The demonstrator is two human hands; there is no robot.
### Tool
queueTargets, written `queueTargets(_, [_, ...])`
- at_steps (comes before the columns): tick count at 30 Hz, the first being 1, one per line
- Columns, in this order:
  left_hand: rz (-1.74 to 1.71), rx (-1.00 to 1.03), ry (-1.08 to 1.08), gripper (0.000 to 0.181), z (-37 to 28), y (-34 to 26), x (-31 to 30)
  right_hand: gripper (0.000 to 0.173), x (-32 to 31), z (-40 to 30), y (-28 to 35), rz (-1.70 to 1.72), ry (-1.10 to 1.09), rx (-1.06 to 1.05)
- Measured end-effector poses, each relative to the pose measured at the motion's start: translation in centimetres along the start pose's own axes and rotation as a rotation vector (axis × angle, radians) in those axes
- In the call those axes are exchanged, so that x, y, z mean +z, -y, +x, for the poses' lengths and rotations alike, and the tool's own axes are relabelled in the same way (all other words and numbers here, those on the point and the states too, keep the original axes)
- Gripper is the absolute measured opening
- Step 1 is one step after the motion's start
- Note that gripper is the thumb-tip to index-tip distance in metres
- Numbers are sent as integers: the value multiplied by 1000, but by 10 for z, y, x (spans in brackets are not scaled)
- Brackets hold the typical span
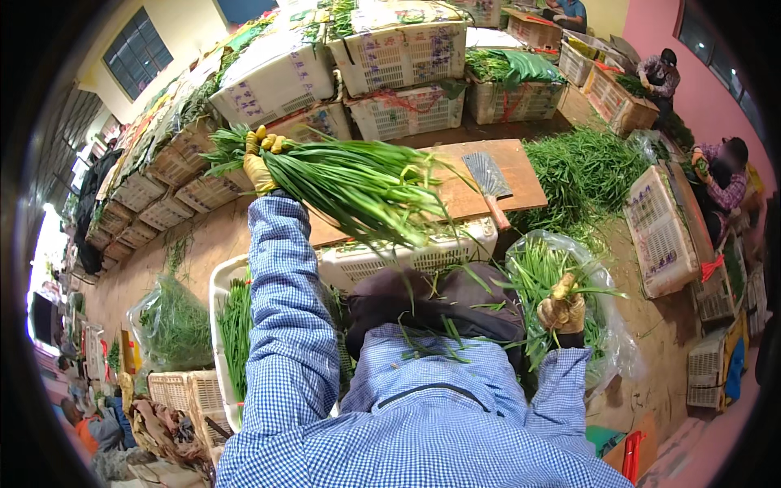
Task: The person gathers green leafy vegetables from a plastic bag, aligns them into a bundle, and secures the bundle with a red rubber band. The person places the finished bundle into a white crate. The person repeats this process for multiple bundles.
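My left hand (261,160), in a yellow glove, grips a large bunch of garlic chives (360,183). The pale stem ends point right, over a wooden board (439,165). On the board's right part lies a cleaver (488,177), its handle over the near edge. My right hand (561,308), in a soiled glove, has its fingers curled around some loose green blades (579,290). It is above a clear plastic bag (610,341) of chives beside my right knee. A white plastic crate (409,262) stands below the board. Bits of leaf lie on my lap.
At my left is a white crate (219,287) holding chives, with a bag of greens (177,323) beyond it. A heap of chives (573,171) covers the floor at right. Stacked crates (403,58) line the back. Co-workers (723,177) sit at right beside an upended crate (662,238).
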State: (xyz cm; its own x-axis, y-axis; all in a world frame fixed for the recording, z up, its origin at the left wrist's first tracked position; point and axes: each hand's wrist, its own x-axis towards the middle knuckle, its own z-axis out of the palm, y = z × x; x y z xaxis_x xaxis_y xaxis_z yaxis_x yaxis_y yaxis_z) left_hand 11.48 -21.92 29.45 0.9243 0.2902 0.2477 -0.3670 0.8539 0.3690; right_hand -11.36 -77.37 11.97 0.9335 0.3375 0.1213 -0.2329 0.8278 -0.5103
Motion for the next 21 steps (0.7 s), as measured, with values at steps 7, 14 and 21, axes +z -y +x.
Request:
queueTargets(7, [44, 11, 27, 31, -13, -12, 27, 53, 100, 63, -68, -1552, 247, 135])
queueTargets(14, [95, 22, 138, 33, -34, -4, 51, 70, 130, 136, -85, -1585, 24, -126])
queueTargets(21, [216, 99, 192, 36, -64, 27, 88, 44, 127, 188, -154, -1210, -281, -73])
